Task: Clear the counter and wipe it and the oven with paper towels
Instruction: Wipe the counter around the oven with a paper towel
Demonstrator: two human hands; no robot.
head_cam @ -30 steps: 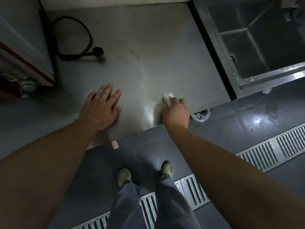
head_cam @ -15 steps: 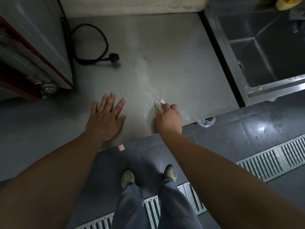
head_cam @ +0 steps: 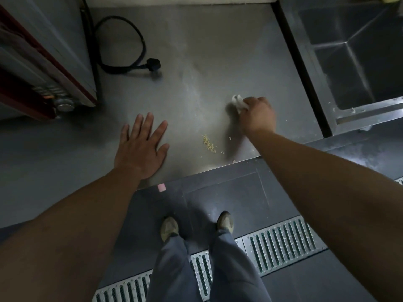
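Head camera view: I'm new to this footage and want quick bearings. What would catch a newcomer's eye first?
The right hand stands out, closed on a crumpled white paper towel pressed to the steel counter. Just nearer the counter's front edge lies a small pile of pale yellow crumbs, with the left hand flat and spread beside it. A black power cord with its plug lies unplugged at the back left, next to the oven.

Table (head_cam: 218, 51): broad bare steel across the centre and back, open to passage.
Left edge: oven (head_cam: 43, 62) stands as a wall; black cord (head_cam: 122, 40) and plug (head_cam: 153, 63) lie looped just beside it.
Right edge: raised rim, then sink (head_cam: 359, 62), sunk and clear.
Front strip: left hand (head_cam: 139, 149) flat, right hand (head_cam: 257, 115) closed on a paper wad (head_cam: 238, 103); noodle scraps (head_cam: 209, 144) between them.
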